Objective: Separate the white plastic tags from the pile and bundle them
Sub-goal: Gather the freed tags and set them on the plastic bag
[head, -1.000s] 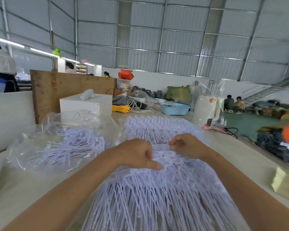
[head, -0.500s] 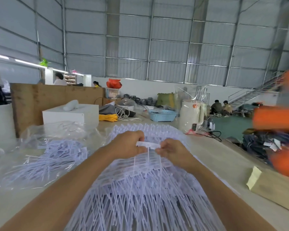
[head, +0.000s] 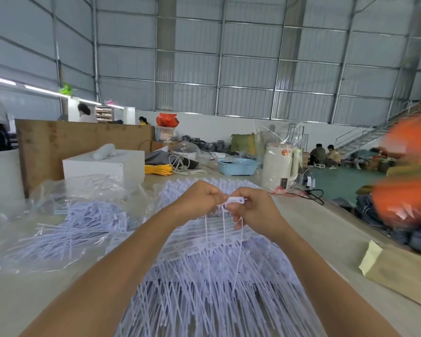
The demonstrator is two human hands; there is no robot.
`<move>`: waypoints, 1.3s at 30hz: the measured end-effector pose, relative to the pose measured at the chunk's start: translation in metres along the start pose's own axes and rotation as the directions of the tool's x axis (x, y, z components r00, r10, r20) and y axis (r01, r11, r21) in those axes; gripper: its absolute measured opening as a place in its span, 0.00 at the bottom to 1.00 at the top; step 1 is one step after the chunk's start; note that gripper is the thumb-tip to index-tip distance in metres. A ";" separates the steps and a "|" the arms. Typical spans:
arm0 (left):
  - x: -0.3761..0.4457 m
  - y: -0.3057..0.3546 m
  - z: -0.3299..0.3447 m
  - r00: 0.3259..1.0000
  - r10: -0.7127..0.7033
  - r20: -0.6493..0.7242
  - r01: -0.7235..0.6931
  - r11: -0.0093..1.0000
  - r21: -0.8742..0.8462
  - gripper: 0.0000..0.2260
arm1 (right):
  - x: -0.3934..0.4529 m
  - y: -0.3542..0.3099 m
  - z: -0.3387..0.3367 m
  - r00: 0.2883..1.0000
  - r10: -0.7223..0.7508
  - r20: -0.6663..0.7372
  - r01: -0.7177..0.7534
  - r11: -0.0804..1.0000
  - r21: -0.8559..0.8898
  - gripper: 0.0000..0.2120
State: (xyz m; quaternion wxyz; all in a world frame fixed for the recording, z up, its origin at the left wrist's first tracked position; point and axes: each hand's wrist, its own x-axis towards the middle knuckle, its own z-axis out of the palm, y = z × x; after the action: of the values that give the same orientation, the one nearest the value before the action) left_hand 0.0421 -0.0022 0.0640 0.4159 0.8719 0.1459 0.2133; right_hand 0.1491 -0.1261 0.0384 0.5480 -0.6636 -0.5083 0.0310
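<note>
A big pile of white plastic tags (head: 212, 283) with long thin tails covers the table in front of me. Above it, both hands meet over a small strip of white tags (head: 234, 201) lifted off the pile. My left hand (head: 199, 198) grips the strip's left end with curled fingers. My right hand (head: 255, 210) pinches its right end. Three thin tails hang from the strip down to the pile.
A clear plastic bag (head: 66, 222) of loose tags lies at the left. Behind are a white box (head: 105, 164), a blue basket (head: 237, 166), a white jug (head: 277, 169) and cables. A brown envelope (head: 404, 268) lies at the right; a blurred orange shape (head: 408, 190) is beyond it.
Both hands have risen off the pile, lifting a short strip of tags whose tails now hang free. The view has tilted and shifted slightly.
</note>
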 end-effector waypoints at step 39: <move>0.001 -0.019 -0.017 0.999 -0.010 0.041 0.013 0.998 -0.069 0.09 | 0.003 -0.015 0.006 0.966 0.253 0.045 -0.255 0.922 0.290 0.04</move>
State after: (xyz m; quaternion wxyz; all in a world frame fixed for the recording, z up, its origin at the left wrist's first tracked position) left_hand 0.0336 0.0210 0.0587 0.4498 0.8603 0.1350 0.1983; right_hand 0.1375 -0.1218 0.0495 0.6300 -0.6349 -0.4097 0.1791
